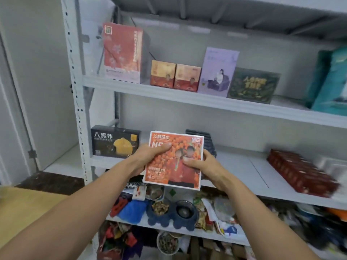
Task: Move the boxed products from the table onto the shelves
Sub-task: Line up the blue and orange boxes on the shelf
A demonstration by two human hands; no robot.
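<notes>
Box (169,167), in left hand (148,157) and right hand (205,166), half-hides dark stack (205,137).

left arm: bare forearm (75,209) stretched forward, wrist near straight.
left hand (148,158): gripped the left edge of the orange box (174,147); thumb lay across the front, fingers hidden behind.
right arm: bare forearm (262,212) stretched forward, angled in toward the left one.
right hand (204,167): gripped the right edge, slightly lower than the left hand; thumb pressed on the front, fingers (208,154) curled round to the back.
spacing: hands apart, box between them.
</notes>
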